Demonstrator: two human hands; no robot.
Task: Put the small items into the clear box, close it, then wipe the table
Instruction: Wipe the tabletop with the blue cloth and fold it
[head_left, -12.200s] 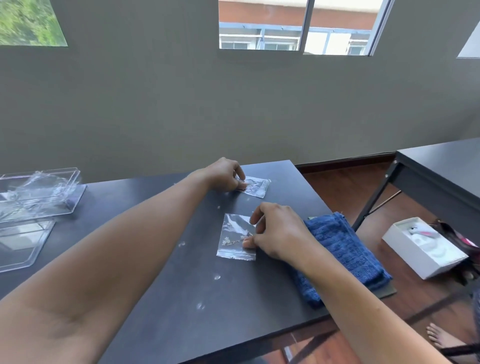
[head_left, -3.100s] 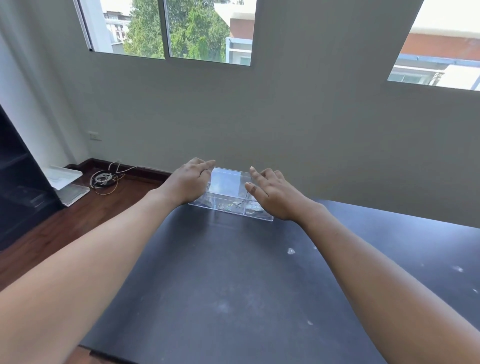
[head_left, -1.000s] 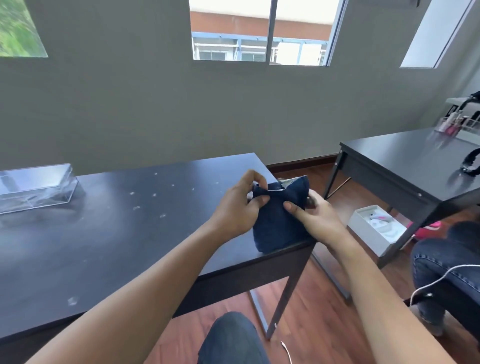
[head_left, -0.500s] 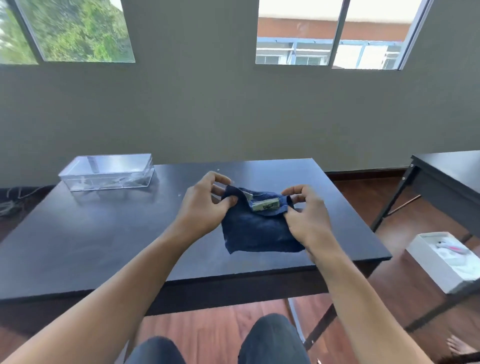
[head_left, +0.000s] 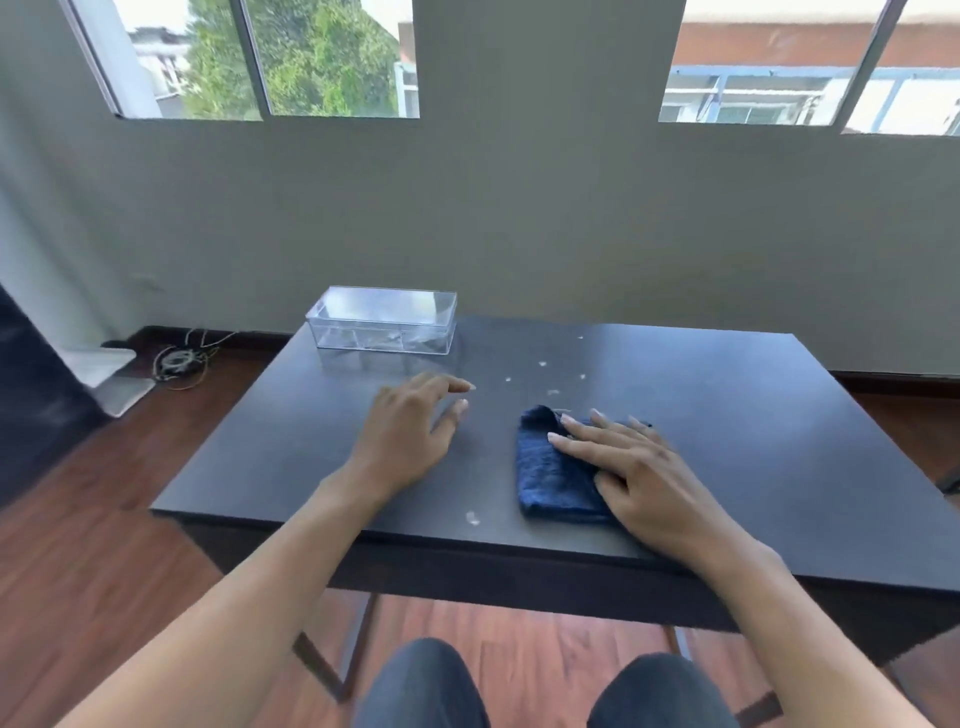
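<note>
Wiping stage: half a second ago both hands held the cloth up off the tabletop; now it lies flat, folded, at centre-right of the frame.
Right hand: laid palm-down on the cloth, fingers spread and flat, pressing and not pinching.
Left hand: let go of the cloth; it rests just left of it, fingers loosely open, holding nothing.
Box: lid on, at the far left corner, upper left of the tabletop; something small shows inside, too faint to name.
Meaning: packing and closing look done; I'd say only the wipe is left, and it looks about to start.
Specks: pale bits lie between box and cloth, another one near the front edge.
Edges: the cloth sits near the front edge, so a pull toward the body could drag it off.
Open room: wide bare surface to the right and behind the cloth; leftward strokes meet the left hand, far-left ones the box.
</note>
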